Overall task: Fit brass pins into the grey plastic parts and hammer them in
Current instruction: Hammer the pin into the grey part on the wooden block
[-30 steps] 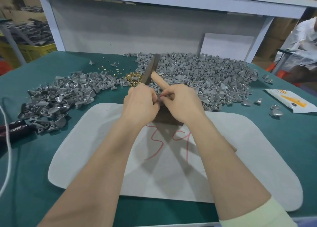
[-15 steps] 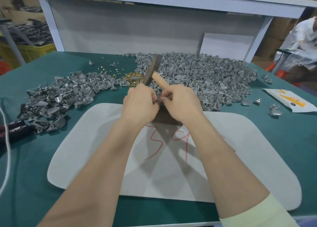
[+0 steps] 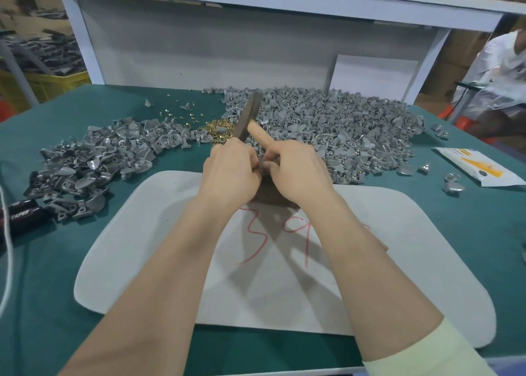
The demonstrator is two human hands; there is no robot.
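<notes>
The left hand (image 3: 230, 173) and right hand (image 3: 299, 173) meet over a dark rectangular block (image 3: 267, 195) on the white rounded mat (image 3: 412, 262). The block probably serves as the anvil. Curled fingers of both hands pinch a small grey plastic part (image 3: 261, 161), which is mostly hidden. The right index finger (image 3: 259, 132) is straight. The heap of small brass pins (image 3: 219, 126) lies at 11 o'clock, within reach. A dark flat metal bar (image 3: 250, 114), likely the hammer, stands at 12 o'clock; what holds it cannot be told.
</notes>
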